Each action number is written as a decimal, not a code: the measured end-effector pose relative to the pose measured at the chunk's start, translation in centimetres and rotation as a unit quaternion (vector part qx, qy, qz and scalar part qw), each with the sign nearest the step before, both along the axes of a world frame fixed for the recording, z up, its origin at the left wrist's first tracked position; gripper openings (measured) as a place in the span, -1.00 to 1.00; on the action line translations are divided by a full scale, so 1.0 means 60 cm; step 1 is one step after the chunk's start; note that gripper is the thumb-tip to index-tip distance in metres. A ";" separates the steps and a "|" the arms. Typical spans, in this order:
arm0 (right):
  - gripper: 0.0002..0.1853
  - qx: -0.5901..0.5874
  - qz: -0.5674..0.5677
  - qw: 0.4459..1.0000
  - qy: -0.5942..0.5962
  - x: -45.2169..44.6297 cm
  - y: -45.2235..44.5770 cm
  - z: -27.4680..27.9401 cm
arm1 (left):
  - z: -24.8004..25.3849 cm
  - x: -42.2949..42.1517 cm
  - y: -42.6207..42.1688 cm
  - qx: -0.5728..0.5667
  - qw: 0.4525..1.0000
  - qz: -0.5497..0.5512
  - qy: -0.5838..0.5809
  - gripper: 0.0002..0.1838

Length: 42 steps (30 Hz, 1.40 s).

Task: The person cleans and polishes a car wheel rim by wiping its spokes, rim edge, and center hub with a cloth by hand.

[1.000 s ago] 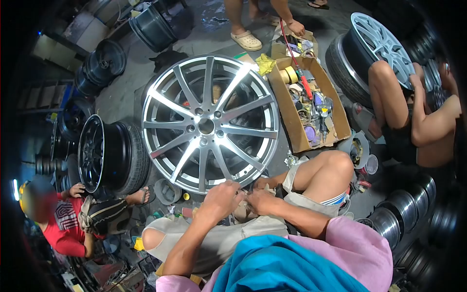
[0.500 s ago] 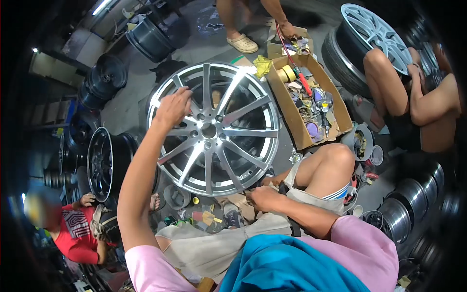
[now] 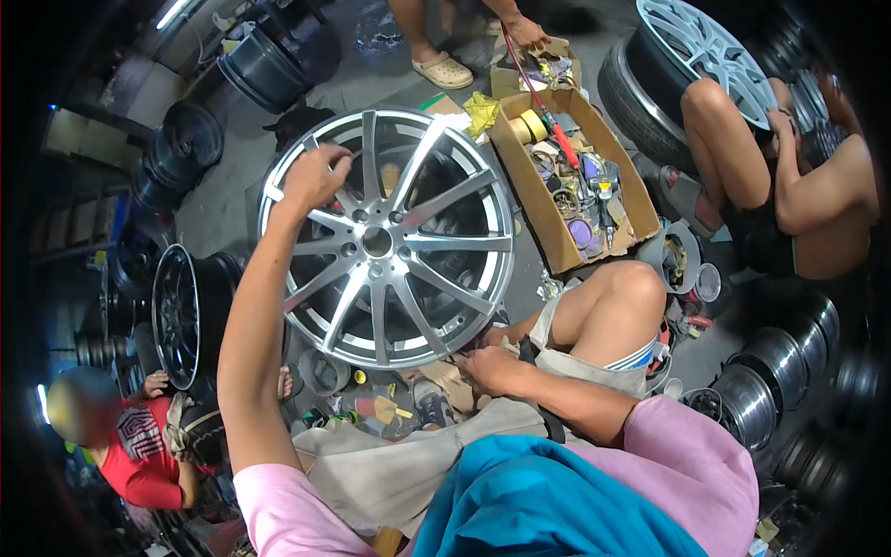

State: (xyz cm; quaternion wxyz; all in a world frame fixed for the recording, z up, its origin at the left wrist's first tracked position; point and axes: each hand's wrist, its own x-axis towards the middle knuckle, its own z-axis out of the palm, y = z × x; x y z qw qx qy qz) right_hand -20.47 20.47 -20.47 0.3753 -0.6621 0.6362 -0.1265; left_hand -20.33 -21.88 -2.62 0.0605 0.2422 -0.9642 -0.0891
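Observation:
A silver multi-spoke alloy wheel (image 3: pixel 376 325) is in front of me, its spoked face up. My left hand (image 3: pixel 316 178) is over the wheel's upper left spokes, with its fingers bent and drawn together. Whatever may be under those fingertips is hidden. At the wheel's lower right edge, my right hand (image 3: pixel 492 369) has its fingers curled at the rim, beside my bent knee. A light-coloured apron (image 3: pixel 380 464) covers my lap.
Right of the wheel is a cardboard box (image 3: pixel 534 218) of tools and tape, with a red-handled tool (image 3: pixel 564 148) on it. Other people work at left, top and right. More wheels (image 3: pixel 186 316) stand around. Scraps (image 3: pixel 376 408) litter the floor near my feet.
The whole view has shifted slightly, so the wheel and box appear further left and higher. My left hand's fingers look more curled over the spokes. My right hand stays by the rim.

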 end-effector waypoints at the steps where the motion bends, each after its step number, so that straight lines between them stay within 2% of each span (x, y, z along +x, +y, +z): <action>1: -0.80 0.004 -0.001 1.000 -0.002 0.005 0.004 -0.010 | -0.013 0.012 -0.007 -0.099 0.993 -0.031 0.051 -0.66; 3: -0.80 -0.016 0.008 1.000 0.006 0.012 0.004 -0.026 | -0.018 0.029 -0.025 -0.131 0.990 -0.041 -0.041 -0.67; 4: -0.79 -0.026 0.002 1.000 -0.007 0.013 0.006 -0.026 | 0.005 0.014 -0.008 -0.130 0.990 -0.044 -0.041 -0.67; 5: -0.79 -0.024 -0.002 1.000 -0.009 0.014 0.008 -0.022 | 0.047 -0.010 0.029 0.041 0.996 0.029 -0.079 -0.67; 6: -0.78 -0.032 -0.004 0.999 -0.009 0.014 0.009 -0.017 | 0.073 -0.027 0.063 0.210 0.965 0.103 -0.115 -0.67; 7: -0.77 -0.040 -0.005 0.999 -0.009 0.011 0.008 -0.015 | 0.077 -0.036 0.091 0.210 0.966 0.101 -0.116 -0.67; 9: -0.77 -0.053 -0.006 0.999 -0.004 0.008 0.010 -0.014 | 0.078 -0.039 0.148 0.177 0.982 0.061 -0.036 -0.66; 11: -0.76 -0.035 -0.008 0.999 -0.005 0.007 0.008 -0.015 | 0.023 -0.033 0.195 0.279 0.960 -0.001 0.031 -0.68; 12: -0.76 -0.037 -0.009 0.999 -0.003 0.010 0.008 -0.020 | -0.012 -0.027 0.215 0.276 0.959 -0.058 0.037 -0.69; 13: -0.76 -0.033 -0.007 0.999 -0.002 0.015 0.011 -0.031 | -0.031 -0.027 0.242 0.249 0.966 -0.070 -0.024 -0.70; 15: -0.76 -0.031 -0.004 0.999 0.004 0.010 0.012 -0.036 | -0.076 -0.032 0.295 0.286 0.953 -0.100 0.027 -0.71; 16: -0.76 -0.035 -0.010 0.999 -0.001 0.012 0.014 -0.033 | -0.097 -0.037 0.311 0.285 0.953 -0.101 0.027 -0.71; 18: -0.76 -0.041 -0.016 0.999 -0.001 0.006 0.014 -0.017 | -0.131 -0.054 0.333 0.189 0.972 -0.126 0.059 -0.73; 22: -0.75 0.003 0.008 1.000 0.009 -0.010 0.007 0.020 | -0.165 -0.089 0.352 0.153 0.979 -0.104 0.090 -0.72; 25: -0.75 0.013 0.013 1.000 0.015 -0.010 0.003 0.012 | -0.163 -0.103 0.347 0.178 0.975 -0.125 0.051 -0.72; 26: -0.75 0.017 0.014 1.000 0.019 -0.009 0.004 0.006 | -0.158 -0.103 0.338 0.292 0.953 -0.080 0.023 -0.72; 31: -0.77 -0.011 0.002 1.000 0.009 -0.004 0.008 -0.001 | -0.145 -0.096 0.327 0.277 0.957 -0.066 0.061 -0.69; 33: -0.78 -0.009 0.005 1.000 0.006 -0.003 0.010 -0.006 | -0.173 -0.099 0.333 0.169 0.962 -0.151 0.155 -0.66; 35: -0.77 -0.030 -0.001 1.000 0.008 -0.002 0.013 -0.016 | -0.185 -0.104 0.334 0.188 0.963 -0.149 0.125 -0.63; 37: -0.76 -0.017 0.004 1.000 0.019 -0.004 0.015 -0.015 | -0.129 -0.109 0.339 0.362 0.928 -0.074 -0.052 -0.60; 41: -0.75 -0.019 0.022 0.999 0.017 -0.005 0.008 -0.010 | -0.135 -0.111 0.340 0.339 0.938 -0.078 -0.010 -0.60; 42: -0.75 -0.016 0.032 0.999 0.017 -0.006 0.008 -0.008 | -0.158 -0.111 0.329 0.337 0.937 -0.089 -0.016 -0.61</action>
